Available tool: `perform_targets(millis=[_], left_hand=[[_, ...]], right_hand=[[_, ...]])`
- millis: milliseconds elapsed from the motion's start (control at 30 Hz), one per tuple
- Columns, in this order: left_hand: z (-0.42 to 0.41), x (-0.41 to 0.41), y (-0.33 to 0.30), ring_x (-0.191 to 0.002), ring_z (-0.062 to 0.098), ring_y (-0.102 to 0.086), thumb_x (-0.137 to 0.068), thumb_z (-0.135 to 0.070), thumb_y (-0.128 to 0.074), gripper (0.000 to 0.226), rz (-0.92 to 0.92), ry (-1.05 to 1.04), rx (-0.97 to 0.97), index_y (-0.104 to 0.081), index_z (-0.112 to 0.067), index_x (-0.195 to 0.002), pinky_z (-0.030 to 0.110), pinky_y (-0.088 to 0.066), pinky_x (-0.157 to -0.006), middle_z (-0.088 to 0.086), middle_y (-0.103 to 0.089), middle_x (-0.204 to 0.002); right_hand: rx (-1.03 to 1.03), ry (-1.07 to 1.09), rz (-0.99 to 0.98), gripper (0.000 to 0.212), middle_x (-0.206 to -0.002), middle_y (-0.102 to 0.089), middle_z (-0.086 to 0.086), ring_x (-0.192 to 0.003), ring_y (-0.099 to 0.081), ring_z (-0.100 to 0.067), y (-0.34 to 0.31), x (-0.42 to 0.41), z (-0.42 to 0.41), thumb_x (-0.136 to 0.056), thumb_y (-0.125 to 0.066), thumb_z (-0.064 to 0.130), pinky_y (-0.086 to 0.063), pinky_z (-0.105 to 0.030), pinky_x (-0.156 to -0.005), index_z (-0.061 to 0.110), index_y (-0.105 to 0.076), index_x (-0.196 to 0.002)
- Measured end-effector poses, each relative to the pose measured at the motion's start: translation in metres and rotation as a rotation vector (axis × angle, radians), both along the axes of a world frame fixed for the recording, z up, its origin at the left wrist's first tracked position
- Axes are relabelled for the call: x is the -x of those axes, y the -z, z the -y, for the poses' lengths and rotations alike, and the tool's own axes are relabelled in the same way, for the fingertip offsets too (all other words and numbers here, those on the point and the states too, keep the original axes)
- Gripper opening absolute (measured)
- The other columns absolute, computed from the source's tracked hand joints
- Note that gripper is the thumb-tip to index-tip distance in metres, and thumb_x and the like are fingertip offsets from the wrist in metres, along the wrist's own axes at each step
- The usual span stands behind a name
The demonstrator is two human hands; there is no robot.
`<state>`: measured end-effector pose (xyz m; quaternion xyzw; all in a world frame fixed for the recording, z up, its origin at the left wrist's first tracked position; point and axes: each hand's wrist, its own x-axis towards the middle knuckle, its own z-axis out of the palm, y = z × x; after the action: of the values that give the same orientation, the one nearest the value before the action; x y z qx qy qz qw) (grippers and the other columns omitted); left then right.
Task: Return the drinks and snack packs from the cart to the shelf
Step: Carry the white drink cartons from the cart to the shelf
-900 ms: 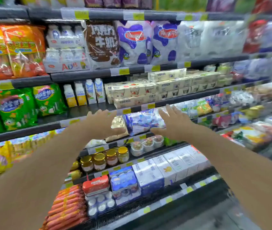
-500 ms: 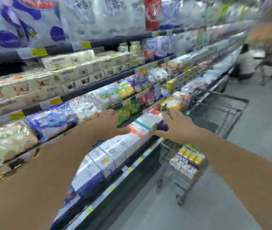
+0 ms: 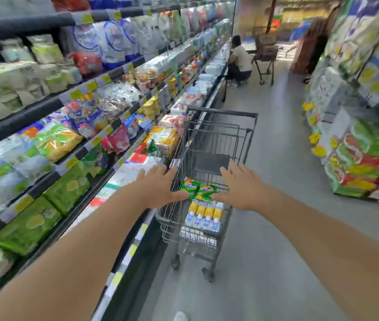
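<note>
Both hands, left hand (image 3: 158,186) and right hand (image 3: 241,186), spread open, empty, flanking green snack packs (image 3: 198,189) above yellow-capped drink bottles (image 3: 204,215) in the cart (image 3: 220,126). Labels unreadable through blur.

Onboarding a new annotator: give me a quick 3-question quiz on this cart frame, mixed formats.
1. True or false: the left hand already grips a pack.
2. What lies nearer the handle end in the cart: A) green snack packs B) yellow-topped drink bottles C) nothing
3. Fill in: both hands hover open above the ____.

Key: 1 false, both the left and the right hand are spread and empty. 2 A. 3 cart.
</note>
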<state>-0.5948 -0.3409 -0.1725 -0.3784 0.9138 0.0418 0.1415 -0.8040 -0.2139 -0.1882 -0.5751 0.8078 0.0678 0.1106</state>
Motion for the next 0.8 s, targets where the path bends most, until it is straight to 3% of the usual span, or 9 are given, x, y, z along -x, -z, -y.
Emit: perform_targets(millis=[300, 433, 567, 667, 800], left_hand=[[0.137, 0.090, 0.065, -0.150, 0.034, -0.011, -0.082, -0.081, -0.030, 0.101, 0.046, 0.187, -0.109, -0.003, -0.021, -0.158, 0.057, -0.014, -0.119, 0.014, -0.013, -0.164], [0.168, 0.129, 0.110, -0.149, 0.032, -0.018, -0.083, -0.079, -0.036, 0.100, 0.037, 0.217, -0.193, -0.008, -0.019, -0.158, 0.055, -0.020, -0.118, 0.013, -0.018, -0.163], [0.186, 0.158, 0.165, -0.146, 0.031, -0.026, -0.087, -0.072, -0.043, 0.096, 0.068, 0.168, -0.326, -0.013, -0.014, -0.157, 0.048, -0.027, -0.116, 0.013, -0.025, -0.160], [0.190, 0.174, 0.199, -0.140, 0.032, -0.037, -0.090, -0.063, -0.049, 0.087, 0.064, 0.063, -0.440, -0.023, -0.009, -0.153, 0.042, -0.035, -0.111, 0.016, -0.035, -0.155], [0.196, 0.186, 0.252, -0.132, 0.030, -0.044, -0.093, -0.056, -0.052, 0.078, 0.051, -0.105, -0.569, -0.028, -0.012, -0.152, 0.042, -0.041, -0.106, 0.013, -0.039, -0.150]], right_hand=[[-0.048, 0.143, 0.102, 0.093, -0.166, 0.001, -0.013, -0.153, -0.002, -0.031, 0.048, 0.038, 0.108, -0.090, -0.038, 0.072, -0.013, -0.050, -0.122, 0.018, -0.005, -0.159], [-0.045, 0.224, 0.198, 0.082, -0.158, -0.026, -0.011, -0.146, -0.024, -0.031, 0.092, 0.060, 0.132, -0.092, -0.044, 0.065, -0.027, -0.046, -0.117, 0.014, -0.024, -0.153], [-0.081, 0.349, 0.345, 0.063, -0.137, -0.049, -0.014, -0.128, -0.047, -0.034, 0.139, 0.089, 0.154, -0.095, -0.049, 0.053, -0.042, -0.043, -0.104, 0.009, -0.042, -0.139], [-0.087, 0.422, 0.471, 0.042, -0.115, -0.060, -0.015, -0.105, -0.059, -0.032, 0.174, 0.108, 0.172, -0.097, -0.052, 0.044, -0.051, -0.041, -0.085, 0.006, -0.053, -0.115], [-0.113, 0.531, 0.628, 0.033, -0.107, -0.063, -0.016, -0.095, -0.064, -0.033, 0.225, 0.123, 0.198, -0.096, -0.057, 0.034, -0.041, -0.032, -0.061, 0.003, -0.058, -0.108]])
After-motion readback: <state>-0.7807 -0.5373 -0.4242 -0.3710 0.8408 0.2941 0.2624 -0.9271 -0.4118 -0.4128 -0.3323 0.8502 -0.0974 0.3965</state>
